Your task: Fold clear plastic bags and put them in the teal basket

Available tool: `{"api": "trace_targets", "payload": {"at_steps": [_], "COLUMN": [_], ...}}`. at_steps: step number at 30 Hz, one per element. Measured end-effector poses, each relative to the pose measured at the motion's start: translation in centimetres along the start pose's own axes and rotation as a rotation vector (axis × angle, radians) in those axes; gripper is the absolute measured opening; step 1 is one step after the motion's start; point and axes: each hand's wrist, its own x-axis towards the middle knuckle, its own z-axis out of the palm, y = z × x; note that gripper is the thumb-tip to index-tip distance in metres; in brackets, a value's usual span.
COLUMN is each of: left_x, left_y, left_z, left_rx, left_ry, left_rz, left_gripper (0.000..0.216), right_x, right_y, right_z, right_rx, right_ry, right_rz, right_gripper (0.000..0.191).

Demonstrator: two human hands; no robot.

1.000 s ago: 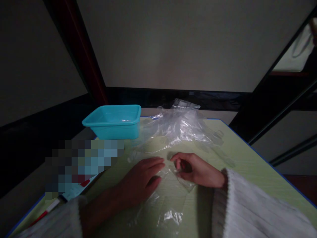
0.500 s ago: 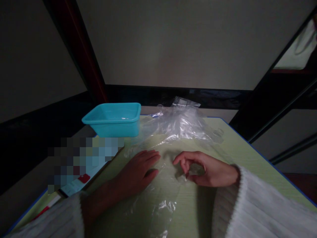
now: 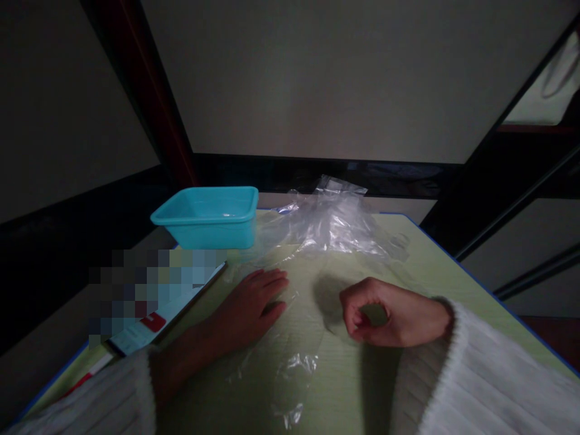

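My left hand (image 3: 249, 311) lies flat with fingers stretched out, pressing on a clear plastic bag (image 3: 296, 362) spread thinly over the table. To its right, my right hand (image 3: 378, 314) is curled, with thumb and fingertips brought together in a ring. It seems raised slightly, as its shadow falls to the left. Whether a bit of the clear film is between those fingertips, I cannot tell. Beyond both hands sits a crumpled pile of clear plastic bags (image 3: 338, 226), shiny and loosely heaped.
A turquoise plastic basin (image 3: 211, 232) stands at the back left of the pale green table (image 3: 457, 302), which has a blue edge. A phone-like flat device (image 3: 167, 314), partly blurred out, lies on the left. Behind the table rises a grey wall panel (image 3: 308, 90).
My right hand has moved a little to the right and its fingers have curled in tighter. The left hand has barely moved; the bags at the back look unchanged.
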Motion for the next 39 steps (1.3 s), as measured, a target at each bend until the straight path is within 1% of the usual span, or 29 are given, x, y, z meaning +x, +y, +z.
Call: {"api": "trace_targets", "payload": {"at_steps": [6,8,9,11,13,15,19,21,25,28,31,35,37,39], "left_x": [0.0,0.0,0.0,0.0,0.0,0.1,0.2,0.2,0.2,0.2,0.2,0.2,0.1,0.1], "left_y": [-0.2,-0.3,-0.3,-0.4,-0.4,-0.5,-0.5,-0.5,-0.5,-0.7,-0.9,-0.9,-0.7,-0.6], "left_z": [0.0,0.0,0.0,0.0,0.0,0.1,0.1,0.0,-0.2,-0.1,0.1,0.3,0.3,0.3], "left_rx": [-0.024,-0.013,-0.005,0.016,0.05,0.084,0.088,0.069,0.033,0.006,0.02,0.109,0.148,0.171], "left_ry": [0.02,0.013,0.01,0.004,-0.002,-0.006,-0.002,0.006,0.027,0.046,0.076,0.133,0.148,0.16], "left_rz": [0.005,0.002,0.001,0.0,-0.002,0.0,0.004,0.002,-0.013,-0.021,-0.002,0.046,0.066,0.084], "left_gripper": [0.034,0.034,0.034,0.034,0.035,0.035,0.035,0.034,0.032,0.031,0.03,0.029,0.027,0.026], "right_x": [-0.4,-0.4,-0.4,-0.2,0.0,0.1,0.2,0.2,0.4,0.4,0.0,-1.1,-1.5,-1.6], "right_y": [0.1,0.1,0.1,0.1,0.3,0.6,1.2,1.4,1.5,1.6,1.4,0.9,0.6,0.5], "right_z": [0.2,0.1,0.1,0.0,0.0,0.0,0.3,0.5,0.8,0.8,0.2,-0.4,-0.2,0.4], "right_rx": [0.08,0.09,0.085,0.053,0.008,-0.042,-0.093,-0.1,-0.114,-0.093,-0.119,-0.209,-0.266,-0.306], "right_ry": [-0.253,-0.281,-0.272,-0.208,-0.128,-0.098,-0.204,-0.238,-0.228,-0.191,-0.133,-0.164,-0.172,-0.155], "right_rz": [0.036,0.013,-0.006,-0.036,-0.032,-0.008,0.034,0.044,0.065,0.075,0.048,-0.007,0.008,0.016], "right_gripper": [0.014,0.016,0.016,0.013,0.01,0.009,0.005,0.007,0.017,0.011,0.021,0.039,0.046,0.047]}}
